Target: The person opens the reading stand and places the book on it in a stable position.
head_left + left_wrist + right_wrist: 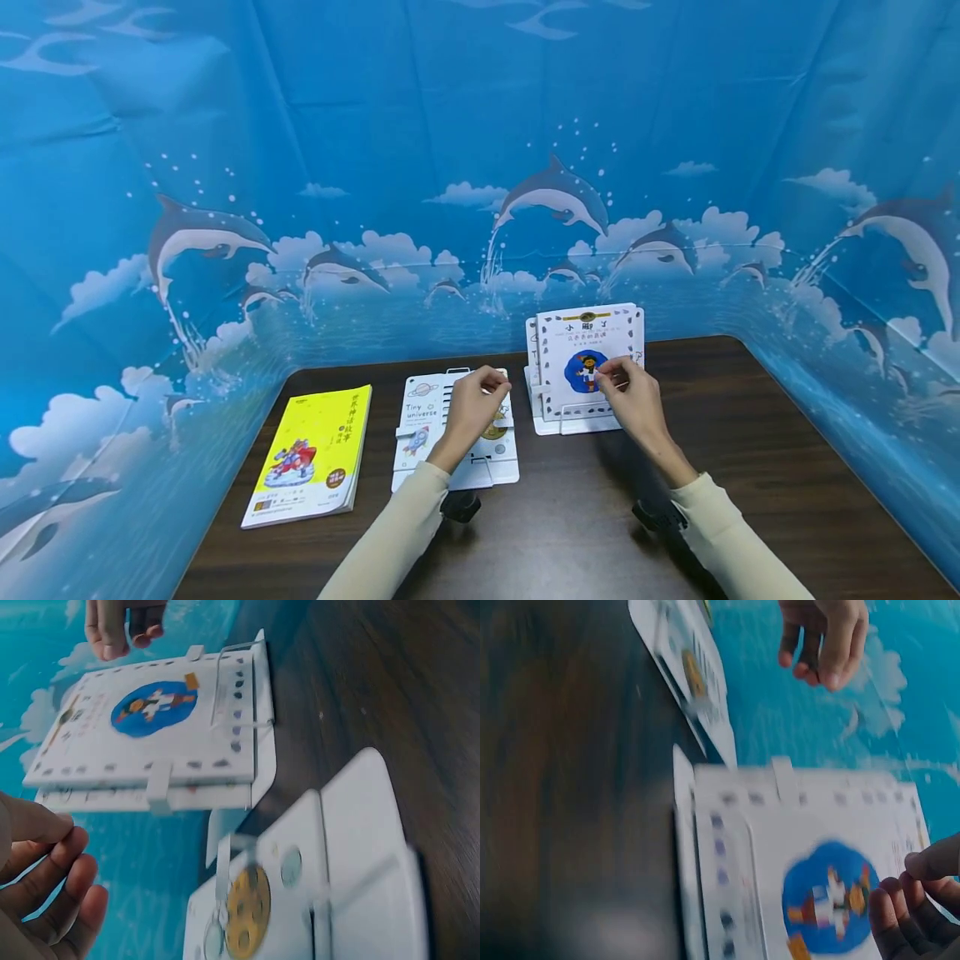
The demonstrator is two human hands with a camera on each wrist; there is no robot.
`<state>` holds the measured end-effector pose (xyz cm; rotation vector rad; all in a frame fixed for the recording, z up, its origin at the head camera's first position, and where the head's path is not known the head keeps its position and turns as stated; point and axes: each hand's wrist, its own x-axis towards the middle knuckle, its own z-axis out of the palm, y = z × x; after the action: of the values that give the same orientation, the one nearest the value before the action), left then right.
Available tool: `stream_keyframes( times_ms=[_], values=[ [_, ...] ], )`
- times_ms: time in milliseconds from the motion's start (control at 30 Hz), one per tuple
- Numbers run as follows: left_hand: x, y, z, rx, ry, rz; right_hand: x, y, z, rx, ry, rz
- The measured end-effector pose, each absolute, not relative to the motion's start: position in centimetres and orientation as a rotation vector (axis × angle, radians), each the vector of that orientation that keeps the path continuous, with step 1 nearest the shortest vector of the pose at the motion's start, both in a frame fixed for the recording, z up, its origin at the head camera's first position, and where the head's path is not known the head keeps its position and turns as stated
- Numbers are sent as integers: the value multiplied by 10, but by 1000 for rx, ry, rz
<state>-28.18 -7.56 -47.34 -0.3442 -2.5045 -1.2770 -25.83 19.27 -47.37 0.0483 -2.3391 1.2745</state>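
A white picture book [555, 358] with a blue round picture stands upright on a white book stand [550, 427], held by its clips and a wire rest. My right hand [636, 400] hovers in front of the cover, fingers loosely bent, with nothing in them. A second white stand [422, 410], printed "Tiny universe", leans low to the left and bears no book. Over its right half is my left hand [474, 412], thumb and fingertips close together and nothing held. In the left wrist view that hand [45, 877] appears apart from both stands.
A thick yellow book [322, 421] lies at the left of the dark wooden table [570, 533]. Behind the table hangs a blue dolphin-printed cloth [420, 167], which also runs along both sides. Each wrist wears a black camera [460, 505].
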Motion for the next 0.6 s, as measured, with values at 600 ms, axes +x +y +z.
stream_keyframes(
  times_ms=[600],
  values=[
    [-239,-171,-506,-176,-2603,-1308,-227,104,-506,482,-2561,1332]
  ],
)
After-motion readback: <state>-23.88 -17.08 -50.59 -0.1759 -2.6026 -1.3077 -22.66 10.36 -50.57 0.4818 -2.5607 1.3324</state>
